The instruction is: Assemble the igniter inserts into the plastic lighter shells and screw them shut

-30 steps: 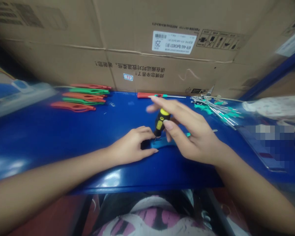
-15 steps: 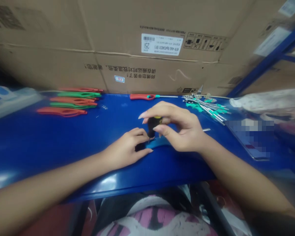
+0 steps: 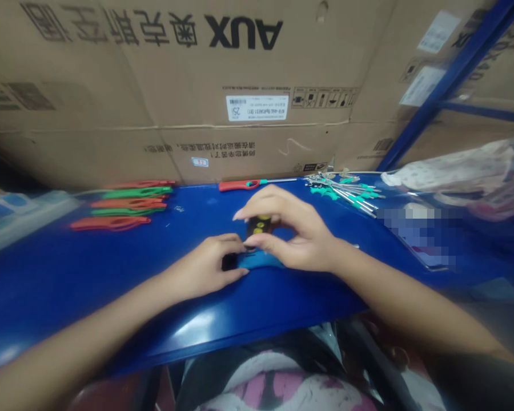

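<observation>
My right hand (image 3: 297, 231) is closed around the short black and yellow handle of a screwdriver (image 3: 257, 226), gripped between thumb and fingers. The screwdriver stands over a blue lighter handle (image 3: 263, 260) lying on the table, and its tip is hidden. My left hand (image 3: 214, 262) is closed on the left end of the blue lighter handle, with the thumb along the near side and the fingers on the far side. My right hand covers part of the blue handle's right end.
Several orange and green lighter casings (image 3: 111, 223) lie at the left. A red lighter (image 3: 235, 185) with a metal tube lies at the back, beside a pile of metal tubes with teal parts (image 3: 346, 191). A phone-like flat object (image 3: 428, 251) is at the right. Cardboard boxes (image 3: 154, 103) stand behind the blue table (image 3: 111, 274).
My view has tilted upward, showing more of the box. The screwdriver handle has turned or tilted, so more yellow marks show. Both hands keep their holds.
</observation>
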A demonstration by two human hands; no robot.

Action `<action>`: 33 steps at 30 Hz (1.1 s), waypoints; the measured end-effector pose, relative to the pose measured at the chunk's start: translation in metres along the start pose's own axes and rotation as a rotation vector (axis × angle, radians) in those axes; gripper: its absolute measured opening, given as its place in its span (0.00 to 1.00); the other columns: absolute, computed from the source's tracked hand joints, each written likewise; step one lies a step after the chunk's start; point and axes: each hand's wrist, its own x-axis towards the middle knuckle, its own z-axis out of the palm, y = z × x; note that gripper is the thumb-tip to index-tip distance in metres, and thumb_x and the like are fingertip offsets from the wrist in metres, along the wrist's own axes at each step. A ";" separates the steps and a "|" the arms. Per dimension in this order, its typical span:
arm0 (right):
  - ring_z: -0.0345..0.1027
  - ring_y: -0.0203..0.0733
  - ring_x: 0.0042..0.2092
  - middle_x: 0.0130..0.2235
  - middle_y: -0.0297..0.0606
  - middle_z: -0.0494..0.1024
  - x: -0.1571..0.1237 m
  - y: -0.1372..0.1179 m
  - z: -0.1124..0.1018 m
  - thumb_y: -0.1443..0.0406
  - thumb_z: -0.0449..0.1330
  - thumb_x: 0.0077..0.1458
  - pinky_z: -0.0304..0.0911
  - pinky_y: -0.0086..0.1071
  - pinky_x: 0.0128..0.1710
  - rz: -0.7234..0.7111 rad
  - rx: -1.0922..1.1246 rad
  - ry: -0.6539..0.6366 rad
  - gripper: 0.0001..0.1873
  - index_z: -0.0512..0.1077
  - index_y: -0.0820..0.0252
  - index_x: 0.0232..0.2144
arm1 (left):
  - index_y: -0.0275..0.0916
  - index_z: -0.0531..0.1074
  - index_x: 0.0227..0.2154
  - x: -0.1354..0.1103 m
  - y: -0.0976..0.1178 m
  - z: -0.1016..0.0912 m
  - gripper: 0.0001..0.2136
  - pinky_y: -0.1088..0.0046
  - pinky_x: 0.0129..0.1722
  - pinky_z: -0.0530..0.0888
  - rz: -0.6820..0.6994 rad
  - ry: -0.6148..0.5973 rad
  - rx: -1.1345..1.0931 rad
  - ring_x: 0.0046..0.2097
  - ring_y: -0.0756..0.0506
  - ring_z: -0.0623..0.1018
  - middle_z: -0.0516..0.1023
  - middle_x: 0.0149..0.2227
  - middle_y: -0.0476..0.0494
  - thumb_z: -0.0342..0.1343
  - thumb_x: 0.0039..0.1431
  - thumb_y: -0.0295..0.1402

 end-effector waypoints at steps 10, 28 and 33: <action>0.68 0.43 0.41 0.44 0.43 0.70 -0.026 0.069 -0.077 0.68 0.56 0.62 0.67 0.37 0.43 0.225 -0.634 -0.121 0.06 0.70 0.58 0.42 | 0.42 0.74 0.53 0.000 -0.004 -0.017 0.15 0.63 0.53 0.73 -0.053 -0.088 0.221 0.51 0.41 0.75 0.74 0.50 0.41 0.56 0.65 0.35; 0.71 0.48 0.46 0.50 0.48 0.69 -0.070 0.114 -0.102 0.68 0.56 0.57 0.64 0.37 0.49 0.963 -0.685 -0.602 0.19 0.70 0.59 0.52 | 0.37 0.76 0.49 0.059 -0.073 -0.048 0.16 0.57 0.52 0.74 -0.020 0.176 0.410 0.46 0.39 0.76 0.75 0.45 0.37 0.52 0.65 0.41; 0.71 0.51 0.47 0.52 0.50 0.69 -0.070 0.112 -0.097 0.65 0.54 0.58 0.63 0.38 0.48 0.996 -0.723 -0.609 0.20 0.68 0.60 0.53 | 0.34 0.76 0.48 0.090 -0.091 -0.053 0.16 0.60 0.52 0.73 -0.094 0.221 0.456 0.46 0.39 0.77 0.74 0.44 0.35 0.53 0.64 0.38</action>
